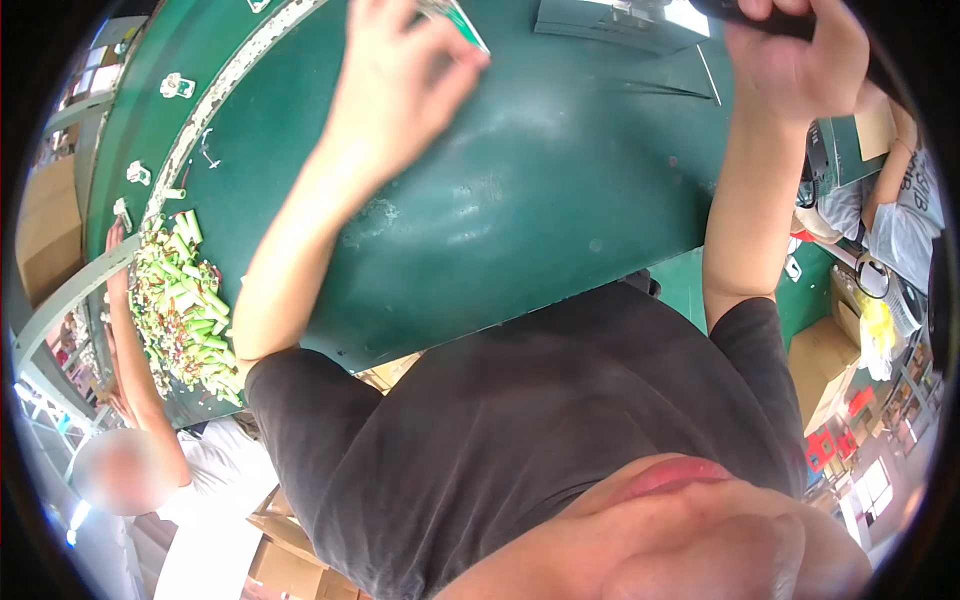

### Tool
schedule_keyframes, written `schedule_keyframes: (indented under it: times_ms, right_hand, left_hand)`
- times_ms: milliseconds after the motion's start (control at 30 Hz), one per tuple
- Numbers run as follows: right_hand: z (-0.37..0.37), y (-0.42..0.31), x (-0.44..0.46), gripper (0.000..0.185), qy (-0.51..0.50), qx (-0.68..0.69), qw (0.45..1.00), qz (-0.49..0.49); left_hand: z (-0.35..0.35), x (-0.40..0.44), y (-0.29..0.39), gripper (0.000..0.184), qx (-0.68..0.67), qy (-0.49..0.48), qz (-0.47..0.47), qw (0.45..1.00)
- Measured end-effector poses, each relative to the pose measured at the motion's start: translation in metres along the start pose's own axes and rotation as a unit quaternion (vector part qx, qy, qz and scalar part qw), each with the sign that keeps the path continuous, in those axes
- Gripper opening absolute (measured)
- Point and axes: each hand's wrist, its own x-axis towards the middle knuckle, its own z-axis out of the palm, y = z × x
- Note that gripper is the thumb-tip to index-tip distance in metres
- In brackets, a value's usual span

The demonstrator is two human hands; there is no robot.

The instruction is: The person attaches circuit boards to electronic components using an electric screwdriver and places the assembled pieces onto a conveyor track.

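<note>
My left hand (395, 85) is raised over the far part of the green table (480, 200). Its thumb and fingers pinch a small flat green-and-white piece (466, 28), partly cut off by the top edge of the view. At the upper right, my right hand (800, 65) has its fingers wrapped round a dark handle-like object (765, 20), whose kind I cannot make out. Between the two hands, at the table's far side, stands a grey metal box-like fixture (610, 28). A thin rod (709, 75) slants down beside it.
Left of my arm lies a heap of green tube pieces and small parts (190, 300). Beyond a worn pale rail (225, 85), small white parts (177, 86) lie on a green strip, with a co-worker's hand (116, 240) near one. Another person (905, 220) is at right.
</note>
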Motion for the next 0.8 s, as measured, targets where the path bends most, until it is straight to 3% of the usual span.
schedule_keyframes:
  times_ms: [133,233,267,367,467,533,800]
  right_hand:
    - [0.029,-0.015,0.006,0.039,0.007,-0.073,0.995,0.073]
    - [0.029,-0.016,0.009,0.036,-0.035,-0.08,0.983,0.164]
    - [0.023,-0.008,0.003,0.035,-0.05,-0.045,0.987,0.146]
    - [0.012,0.01,-0.011,0.035,-0.123,0.021,0.985,0.122]
    - [0.04,-0.002,-0.02,0.043,-0.096,0.04,0.977,0.184]
    - [0.047,0.006,-0.035,0.044,-0.106,0.062,0.981,0.152]
    - [0.059,0.014,-0.061,0.043,-0.082,0.062,0.977,0.186]
  left_hand:
    - [0.021,-0.019,0.031,0.023,-0.156,-0.038,0.003,0.987]
    - [0.023,-0.018,0.025,0.028,-0.185,-0.023,0.021,0.982]
    - [0.021,-0.019,0.023,0.029,-0.212,-0.022,0.014,0.977]
    - [0.023,-0.027,0.022,0.028,-0.212,0.0,0.039,0.976]
    - [0.027,-0.032,0.021,0.025,-0.205,-0.011,0.056,0.977]
    - [0.03,-0.033,0.019,0.024,-0.189,-0.013,0.073,0.979]
    - [0.039,-0.036,0.019,0.021,-0.159,0.009,0.099,0.982]
